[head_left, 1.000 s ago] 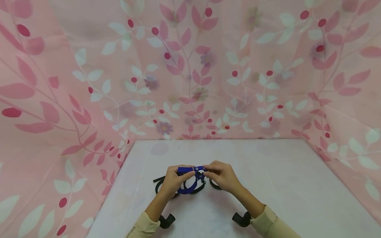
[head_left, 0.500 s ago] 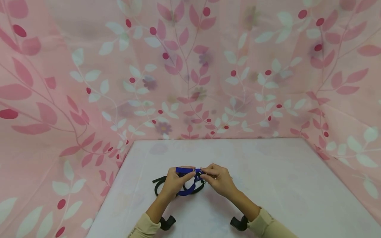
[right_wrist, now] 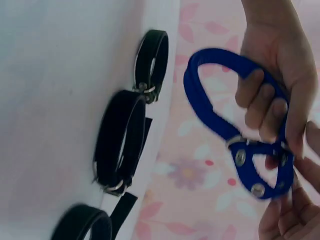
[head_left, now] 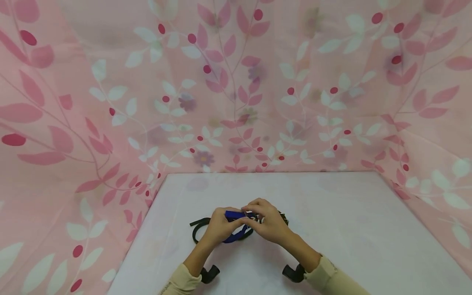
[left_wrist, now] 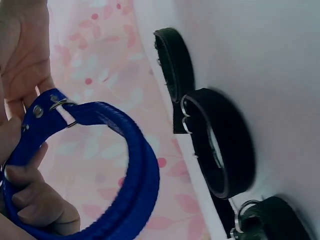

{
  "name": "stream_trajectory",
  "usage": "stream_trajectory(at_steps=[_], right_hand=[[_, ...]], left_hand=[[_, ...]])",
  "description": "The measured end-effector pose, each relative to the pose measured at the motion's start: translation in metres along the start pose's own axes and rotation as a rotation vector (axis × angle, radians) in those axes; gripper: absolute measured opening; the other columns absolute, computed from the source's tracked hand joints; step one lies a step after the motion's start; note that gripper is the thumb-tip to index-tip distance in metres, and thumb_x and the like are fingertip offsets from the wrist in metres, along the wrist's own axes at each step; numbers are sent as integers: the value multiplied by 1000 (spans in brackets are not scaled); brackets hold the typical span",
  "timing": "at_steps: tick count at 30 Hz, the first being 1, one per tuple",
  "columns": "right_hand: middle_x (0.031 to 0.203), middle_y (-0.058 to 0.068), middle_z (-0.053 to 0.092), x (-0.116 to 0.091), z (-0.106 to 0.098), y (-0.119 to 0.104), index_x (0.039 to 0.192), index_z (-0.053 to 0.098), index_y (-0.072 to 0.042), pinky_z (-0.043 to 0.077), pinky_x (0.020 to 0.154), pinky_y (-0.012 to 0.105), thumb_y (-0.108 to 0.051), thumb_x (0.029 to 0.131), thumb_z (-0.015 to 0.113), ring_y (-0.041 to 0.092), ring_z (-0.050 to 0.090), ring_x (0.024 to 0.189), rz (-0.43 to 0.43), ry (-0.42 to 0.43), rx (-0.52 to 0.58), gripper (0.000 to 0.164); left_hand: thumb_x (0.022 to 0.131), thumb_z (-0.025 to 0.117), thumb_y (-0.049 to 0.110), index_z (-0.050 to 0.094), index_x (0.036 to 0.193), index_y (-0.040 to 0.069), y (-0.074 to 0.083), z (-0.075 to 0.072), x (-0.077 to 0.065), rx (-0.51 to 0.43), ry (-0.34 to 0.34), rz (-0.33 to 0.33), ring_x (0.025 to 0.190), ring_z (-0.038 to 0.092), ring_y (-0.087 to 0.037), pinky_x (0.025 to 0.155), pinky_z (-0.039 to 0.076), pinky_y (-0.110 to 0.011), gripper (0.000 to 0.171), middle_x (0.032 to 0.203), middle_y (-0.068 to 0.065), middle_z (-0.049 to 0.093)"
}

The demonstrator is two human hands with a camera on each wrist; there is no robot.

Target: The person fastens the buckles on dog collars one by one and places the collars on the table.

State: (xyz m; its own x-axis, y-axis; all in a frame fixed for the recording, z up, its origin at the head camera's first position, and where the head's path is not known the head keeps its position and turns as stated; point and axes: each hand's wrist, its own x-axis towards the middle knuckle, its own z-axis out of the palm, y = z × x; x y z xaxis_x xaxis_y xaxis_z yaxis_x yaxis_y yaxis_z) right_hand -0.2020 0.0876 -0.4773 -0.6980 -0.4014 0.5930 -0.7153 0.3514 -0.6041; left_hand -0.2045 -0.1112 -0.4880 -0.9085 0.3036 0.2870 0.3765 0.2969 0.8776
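A blue collar [head_left: 236,214] with metal eyelets and a metal ring is held up between both hands. My left hand [head_left: 218,226] grips its band, fingers curled round the loop, as the right wrist view shows. My right hand [head_left: 272,224] pinches the narrow, eyeleted end of the collar [right_wrist: 265,172]; its thumb and fingertips meet the left hand's fingertips. Beyond the ring, the end bends into a small loop. In the left wrist view the wide collar loop [left_wrist: 142,165] hangs round and open. The hands hide part of the strap in the head view.
Several black collars stand on the white table [head_left: 332,213]: a middle one [left_wrist: 227,145], a far one [left_wrist: 176,65] and a nearer one [left_wrist: 275,220]. Black curved pieces [head_left: 211,274] show beside each forearm. Pink floral cloth [head_left: 236,82] surrounds the table.
My right hand has moved slightly left, its fingers now overlapping my left thumb and the collar's ring end. The left hand keeps its grip and has shifted a little right.
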Motion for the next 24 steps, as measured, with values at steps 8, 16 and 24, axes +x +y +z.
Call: stream_trajectory(at_steps=[8,16,24], right_hand=[[97,0,67,7,6,-6,102,72,-10,55,72,26,-11,90,73,12,63,86,-67,-53,36,12],[94,-1,61,7,10,-10,100,67,-13,52,78,30,-22,89,75,13,56,90,-44,-138,45,17],[92,-3,65,8,5,-5,95,62,-15,53,80,34,-15,92,71,12,59,88,72,-198,134,9]], left_hand=[[82,81,22,78,85,13,0,-4,1,57,-26,45,56,56,-2,50,47,-19,10,75,-2,73],[77,83,12,79,81,9,1,-1,0,152,-60,42,61,58,0,58,50,-18,7,76,-2,75],[78,85,22,78,86,13,-5,-2,-1,24,-99,-15,73,63,-6,67,53,-21,14,84,-1,75]])
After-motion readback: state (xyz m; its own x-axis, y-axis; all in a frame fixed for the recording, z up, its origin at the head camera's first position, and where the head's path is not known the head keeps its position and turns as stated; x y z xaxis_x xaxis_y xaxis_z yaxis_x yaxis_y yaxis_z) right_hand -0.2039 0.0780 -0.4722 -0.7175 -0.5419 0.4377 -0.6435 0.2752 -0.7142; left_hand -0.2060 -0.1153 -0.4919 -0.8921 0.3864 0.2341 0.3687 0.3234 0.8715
